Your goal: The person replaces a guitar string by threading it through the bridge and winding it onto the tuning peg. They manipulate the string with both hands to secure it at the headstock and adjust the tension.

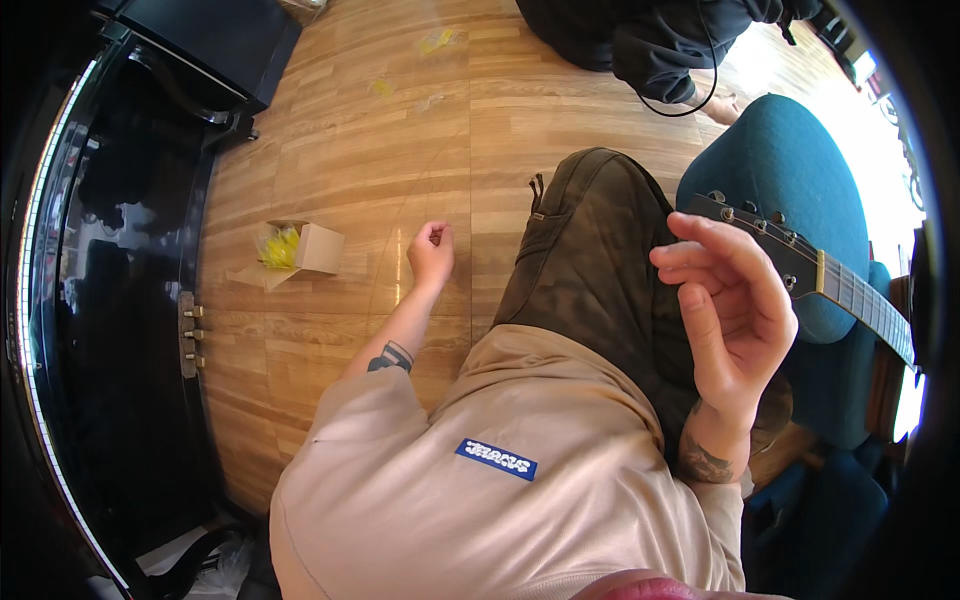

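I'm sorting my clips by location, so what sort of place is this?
Probably a music room or living room at home: a glossy black piano on the wooden floor, a guitar headstock by the right hand, a teal chair.

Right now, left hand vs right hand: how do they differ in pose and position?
The left hand is closed in a loose fist, while the right hand is open with fingers curled. The left hand hangs low over the wood floor, near the small cardboard box; the right hand is raised beside the guitar headstock. Whether the left hand pinches a thin string is unclear; the right holds nothing visible. Both are bare, with tattooed forearms.
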Demonstrator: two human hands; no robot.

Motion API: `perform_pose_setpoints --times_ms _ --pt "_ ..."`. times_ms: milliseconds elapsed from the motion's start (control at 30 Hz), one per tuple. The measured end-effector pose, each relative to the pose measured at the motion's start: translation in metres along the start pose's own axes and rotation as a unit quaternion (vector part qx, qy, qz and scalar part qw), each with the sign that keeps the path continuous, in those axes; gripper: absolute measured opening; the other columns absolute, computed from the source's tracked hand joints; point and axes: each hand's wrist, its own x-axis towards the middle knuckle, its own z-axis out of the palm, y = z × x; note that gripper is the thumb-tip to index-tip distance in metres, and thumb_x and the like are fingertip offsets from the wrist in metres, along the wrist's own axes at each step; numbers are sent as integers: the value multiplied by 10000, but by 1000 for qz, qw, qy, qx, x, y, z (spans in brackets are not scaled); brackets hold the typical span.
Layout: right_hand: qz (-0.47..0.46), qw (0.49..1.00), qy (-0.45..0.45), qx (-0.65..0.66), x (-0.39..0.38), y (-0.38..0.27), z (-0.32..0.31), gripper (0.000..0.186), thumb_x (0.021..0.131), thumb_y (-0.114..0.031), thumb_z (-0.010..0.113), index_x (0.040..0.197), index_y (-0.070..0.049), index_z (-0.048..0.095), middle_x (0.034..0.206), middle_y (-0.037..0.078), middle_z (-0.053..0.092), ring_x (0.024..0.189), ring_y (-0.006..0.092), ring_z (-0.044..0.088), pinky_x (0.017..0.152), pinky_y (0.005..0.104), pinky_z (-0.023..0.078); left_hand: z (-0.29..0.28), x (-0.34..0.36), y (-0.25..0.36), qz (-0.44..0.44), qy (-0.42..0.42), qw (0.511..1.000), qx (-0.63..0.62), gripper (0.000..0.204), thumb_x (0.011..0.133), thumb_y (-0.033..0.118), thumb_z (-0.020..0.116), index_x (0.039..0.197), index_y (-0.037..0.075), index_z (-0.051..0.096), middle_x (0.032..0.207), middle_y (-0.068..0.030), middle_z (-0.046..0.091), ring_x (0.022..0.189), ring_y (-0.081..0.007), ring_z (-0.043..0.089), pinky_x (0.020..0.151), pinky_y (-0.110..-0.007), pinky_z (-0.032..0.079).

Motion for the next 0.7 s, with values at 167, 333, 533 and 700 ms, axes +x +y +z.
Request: perform_pose_setpoints --times_ms 167,333,533,700 --pt "8 1000 -9 -14 -4 0 -2 395 829 142 653 1223 108 656 1226 249 675 990 242 732 874 307 590 -19 36 -11 33 99 946 306 248 929 225 677 1123 78 727 1146 -184 658 1116 -359 623 911 -462 529" --pt "-31 997 -44 -56 4 -6 -6 407 799 125 683 1204 89 678 1171 232 698 924 224 729 808 296 582 -42 71 -29 41 107 885 452 227 933 192 668 1139 108 714 1218 -170 629 1152 -388 600 950 -490 525" --pt "-45 993 -54 -93 -2 -1 -9 409 759 101 717 1166 61 701 1094 189 724 857 212 727 745 294 570 -41 81 -32 -4 46 868 494 237 957 164 605 1168 77 665 1225 -193 649 1135 -394 644 936 -512 545" --pt "-48 992 -52 -100 -1 0 -10 407 747 102 729 1150 55 709 1075 181 723 835 207 720 727 290 564 -37 86 -28 -52 34 863 502 268 936 72 562 1194 10 600 1248 -237 651 1147 -414 648 940 -529 539"
